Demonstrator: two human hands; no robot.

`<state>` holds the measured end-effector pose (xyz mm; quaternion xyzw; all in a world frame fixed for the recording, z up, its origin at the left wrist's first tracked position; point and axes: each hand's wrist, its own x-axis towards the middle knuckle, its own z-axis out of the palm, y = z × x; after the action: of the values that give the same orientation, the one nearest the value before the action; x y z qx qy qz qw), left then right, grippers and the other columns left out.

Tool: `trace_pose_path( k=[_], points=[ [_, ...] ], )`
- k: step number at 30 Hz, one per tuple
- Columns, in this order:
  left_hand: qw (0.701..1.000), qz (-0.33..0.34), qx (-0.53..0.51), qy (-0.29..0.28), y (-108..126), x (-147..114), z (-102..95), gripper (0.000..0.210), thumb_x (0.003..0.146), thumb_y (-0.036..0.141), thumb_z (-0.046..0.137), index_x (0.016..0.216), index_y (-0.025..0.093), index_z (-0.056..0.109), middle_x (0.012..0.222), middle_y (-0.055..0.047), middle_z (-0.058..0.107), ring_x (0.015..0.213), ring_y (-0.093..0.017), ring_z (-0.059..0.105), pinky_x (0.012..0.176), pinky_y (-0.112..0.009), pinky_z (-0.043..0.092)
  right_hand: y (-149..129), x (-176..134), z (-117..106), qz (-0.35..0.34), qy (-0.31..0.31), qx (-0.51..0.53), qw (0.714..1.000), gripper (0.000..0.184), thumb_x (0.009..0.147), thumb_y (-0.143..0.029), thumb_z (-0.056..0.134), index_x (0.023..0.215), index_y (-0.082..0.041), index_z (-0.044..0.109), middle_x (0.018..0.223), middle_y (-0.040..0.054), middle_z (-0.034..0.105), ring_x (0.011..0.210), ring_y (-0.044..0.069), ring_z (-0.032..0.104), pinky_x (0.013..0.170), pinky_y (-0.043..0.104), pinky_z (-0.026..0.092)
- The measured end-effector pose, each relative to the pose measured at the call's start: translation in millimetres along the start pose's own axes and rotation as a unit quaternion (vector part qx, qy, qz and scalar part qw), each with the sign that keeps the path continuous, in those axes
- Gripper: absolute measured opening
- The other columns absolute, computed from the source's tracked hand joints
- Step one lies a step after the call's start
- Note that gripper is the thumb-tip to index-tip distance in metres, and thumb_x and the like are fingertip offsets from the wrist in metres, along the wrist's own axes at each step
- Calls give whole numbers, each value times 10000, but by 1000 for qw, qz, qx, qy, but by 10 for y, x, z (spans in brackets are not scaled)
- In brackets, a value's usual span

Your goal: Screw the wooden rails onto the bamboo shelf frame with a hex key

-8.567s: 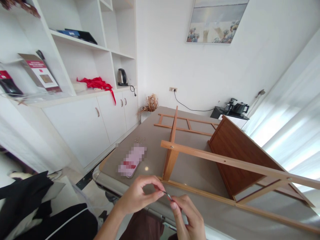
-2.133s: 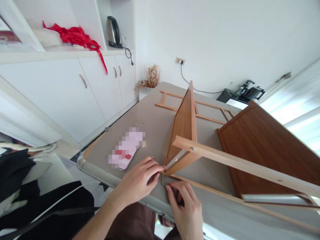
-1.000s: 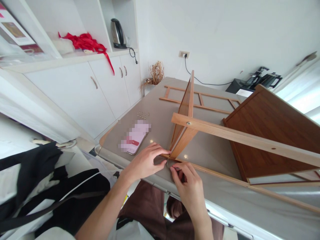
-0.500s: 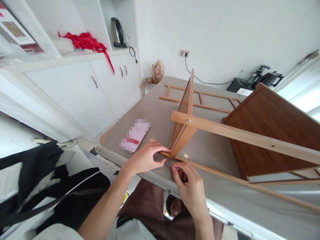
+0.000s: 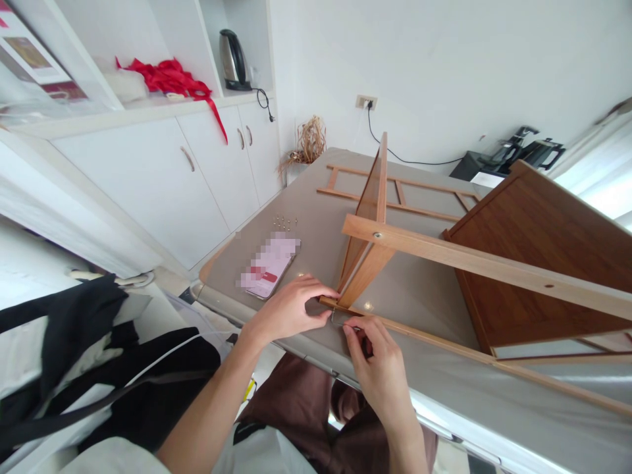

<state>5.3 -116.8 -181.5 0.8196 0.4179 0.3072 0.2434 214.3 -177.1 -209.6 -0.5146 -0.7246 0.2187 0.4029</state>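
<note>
My right hand [image 5: 378, 359] pinches a thin bent metal hex key [image 5: 338, 323] between thumb and forefinger. The key's short end meets the outer side of the lower wooden rail [image 5: 419, 333], close to the rail's left end. On the other side, my left hand [image 5: 289, 309] grips that corner, fingers against the upright wooden panel [image 5: 371, 191] and thumb by the key's bend. The screw under the key is too small to make out. A second rail [image 5: 444, 253] crosses the top of the panel, with a bolt head [image 5: 378, 235] showing in it.
A phone [image 5: 269, 270] and several small screws [image 5: 285, 222] lie on the grey table [image 5: 311, 247] to the left. Farther back rests a ladder-like wooden frame [image 5: 399, 194]. A large brown panel [image 5: 548, 257] slants at right. A black appliance [image 5: 474, 168] stands behind.
The view has shifted slightly. Both hands stay at the same corner, and the hex key is still in my right hand with little visible turn.
</note>
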Motion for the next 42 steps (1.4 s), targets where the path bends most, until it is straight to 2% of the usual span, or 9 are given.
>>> trace_pose_path(
  k=[7,12,18,22,29,42],
  points=[
    [1000,-1,-8,-2,-14,6,4,251,843,162,701,1084,232,696,1082,-2,740,1027,-173,651,1003,-315,487,9,-4,14,-15,9,-7,1000,156,1030,-259,488,1004,-234,640,945,34,655,837,154,631,769,269,504],
    [1000,1,-15,2,-45,4,16,263,830,158,716,1082,234,707,1053,-5,742,1019,-182,641,940,-304,504,-9,-5,37,-21,14,-5,1000,124,1027,-238,502,1008,-230,624,938,23,624,812,136,594,762,258,485],
    [1000,6,-22,9,-48,0,24,274,828,153,720,1088,235,717,1042,-9,741,1024,-185,638,947,-305,505,-14,-16,90,-32,29,-32,999,85,1017,-198,521,1020,-230,600,924,0,586,760,111,551,754,243,459],
    [1000,23,-12,1,-50,-3,18,310,858,148,692,1150,252,720,1017,-6,741,1001,-186,628,919,-311,508,-4,-24,92,-31,37,-41,998,74,1006,-191,541,1015,-232,602,920,0,594,788,124,561,759,262,463],
    [999,33,-15,12,-85,-10,43,312,865,159,703,1161,253,729,986,-8,745,963,-183,617,886,-312,513,38,-2,83,-83,47,-114,989,70,972,-162,582,980,-216,624,948,43,604,911,196,553,859,368,468],
    [999,42,-7,21,-66,-5,55,298,869,158,691,1152,242,730,988,-14,747,945,-179,621,885,-315,519,7,2,56,-71,7,-114,991,82,997,-162,538,994,-218,597,976,47,603,925,210,527,865,398,448]
  ],
)
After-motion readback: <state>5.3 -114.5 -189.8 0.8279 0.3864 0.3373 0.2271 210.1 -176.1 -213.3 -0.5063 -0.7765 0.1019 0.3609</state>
